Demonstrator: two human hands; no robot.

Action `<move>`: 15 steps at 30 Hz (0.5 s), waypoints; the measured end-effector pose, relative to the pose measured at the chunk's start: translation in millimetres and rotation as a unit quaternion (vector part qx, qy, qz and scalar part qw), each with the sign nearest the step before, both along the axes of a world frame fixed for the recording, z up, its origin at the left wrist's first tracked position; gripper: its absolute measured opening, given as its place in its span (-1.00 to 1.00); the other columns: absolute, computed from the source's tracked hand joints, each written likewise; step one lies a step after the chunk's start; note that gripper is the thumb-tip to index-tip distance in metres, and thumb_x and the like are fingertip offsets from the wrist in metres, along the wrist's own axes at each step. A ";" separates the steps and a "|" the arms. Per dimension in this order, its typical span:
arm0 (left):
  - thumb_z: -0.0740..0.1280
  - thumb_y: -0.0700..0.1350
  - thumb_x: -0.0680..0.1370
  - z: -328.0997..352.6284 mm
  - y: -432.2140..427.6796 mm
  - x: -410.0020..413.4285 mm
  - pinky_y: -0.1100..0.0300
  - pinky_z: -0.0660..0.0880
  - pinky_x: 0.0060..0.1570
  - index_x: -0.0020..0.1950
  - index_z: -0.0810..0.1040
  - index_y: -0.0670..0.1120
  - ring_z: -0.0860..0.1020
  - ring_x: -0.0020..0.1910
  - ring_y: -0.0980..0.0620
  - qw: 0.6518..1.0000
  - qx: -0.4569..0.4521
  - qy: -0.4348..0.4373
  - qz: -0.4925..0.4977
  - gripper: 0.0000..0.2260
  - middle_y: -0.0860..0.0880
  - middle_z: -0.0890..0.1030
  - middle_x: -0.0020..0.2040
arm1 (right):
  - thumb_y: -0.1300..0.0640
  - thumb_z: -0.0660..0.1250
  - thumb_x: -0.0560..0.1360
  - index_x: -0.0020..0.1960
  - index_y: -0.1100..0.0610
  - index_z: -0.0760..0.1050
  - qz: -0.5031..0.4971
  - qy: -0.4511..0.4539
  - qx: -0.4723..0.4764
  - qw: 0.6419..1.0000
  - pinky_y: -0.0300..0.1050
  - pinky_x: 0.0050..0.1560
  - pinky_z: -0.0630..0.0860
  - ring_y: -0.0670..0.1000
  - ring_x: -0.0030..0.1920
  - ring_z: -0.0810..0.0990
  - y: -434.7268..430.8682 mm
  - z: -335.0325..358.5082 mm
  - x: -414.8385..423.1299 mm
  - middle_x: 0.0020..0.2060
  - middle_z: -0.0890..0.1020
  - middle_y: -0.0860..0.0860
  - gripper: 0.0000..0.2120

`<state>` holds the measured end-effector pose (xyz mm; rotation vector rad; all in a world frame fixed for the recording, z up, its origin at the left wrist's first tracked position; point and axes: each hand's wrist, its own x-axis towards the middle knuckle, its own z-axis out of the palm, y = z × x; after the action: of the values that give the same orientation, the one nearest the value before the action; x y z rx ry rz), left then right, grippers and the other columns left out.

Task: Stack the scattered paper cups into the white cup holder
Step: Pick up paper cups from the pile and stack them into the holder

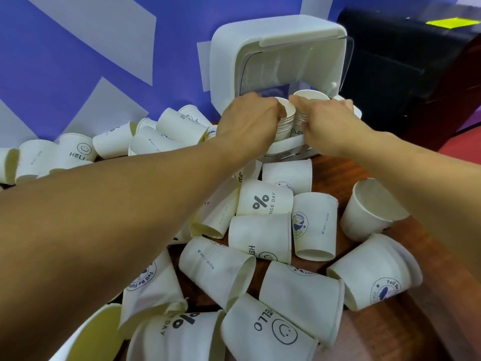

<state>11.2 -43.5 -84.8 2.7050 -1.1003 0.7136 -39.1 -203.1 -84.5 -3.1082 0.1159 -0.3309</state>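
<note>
The white cup holder (276, 43) stands at the back of the table with its clear lid raised. Inside it are two stacks of paper cups side by side. My left hand (247, 118) grips the left stack (285, 118), fingers curled round its rims. My right hand (328, 123) grips the right stack (311, 96) from the right side. Several loose white paper cups (263, 199) with printed logos lie scattered on their sides over the wooden table (406, 332), in front of and to the left of the holder.
A black machine (416, 63) stands right of the holder. A purple and white wall (78, 61) runs behind. One cup (369, 212) stands near-upright under my right forearm. Cups crowd the table's near edge.
</note>
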 end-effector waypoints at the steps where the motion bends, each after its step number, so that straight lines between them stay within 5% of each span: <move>1: 0.19 -0.14 0.64 -0.2 -0.8 0.2 0.11 0.40 -0.08 0.34 0.54 0.02 0.57 0.05 -0.09 1.000 0.010 0.004 0.009 -0.70 -0.08 0.62 0.17 | 0.26 0.19 0.50 0.48 -0.02 0.19 -0.001 0.001 0.002 1.000 0.20 0.26 0.20 0.25 0.19 0.45 0.3 0.0 0.7 0.16 0.57 0.10 -0.42; 10: 0.37 -0.10 0.56 19.7 27.7 -15.7 0.03 0.43 0.03 0.45 0.39 0.16 0.50 0.24 -0.12 0.997 -0.011 0.078 -0.016 -0.52 -0.02 0.53 0.32 | 0.07 0.30 0.52 0.47 0.02 0.23 -0.002 -0.095 0.027 0.995 0.19 0.27 0.24 0.20 0.27 0.38 30.2 17.5 -25.0 0.27 0.42 0.13 -0.45; 15: 0.41 0.02 0.53 47.8 91.8 -43.1 0.04 0.44 0.13 0.34 0.51 0.14 0.51 0.24 -0.07 0.989 -0.044 0.128 0.051 -0.63 0.03 0.55 0.31 | 0.03 0.32 0.51 0.39 0.04 0.38 0.052 -0.153 0.069 0.984 0.18 0.24 0.37 0.19 0.20 0.47 77.0 47.6 -58.8 0.20 0.50 0.12 -0.54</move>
<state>-31.9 48.3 -37.0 2.6983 -0.8561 0.3998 -97.9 -126.1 -36.9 -2.8703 -0.0274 -0.7532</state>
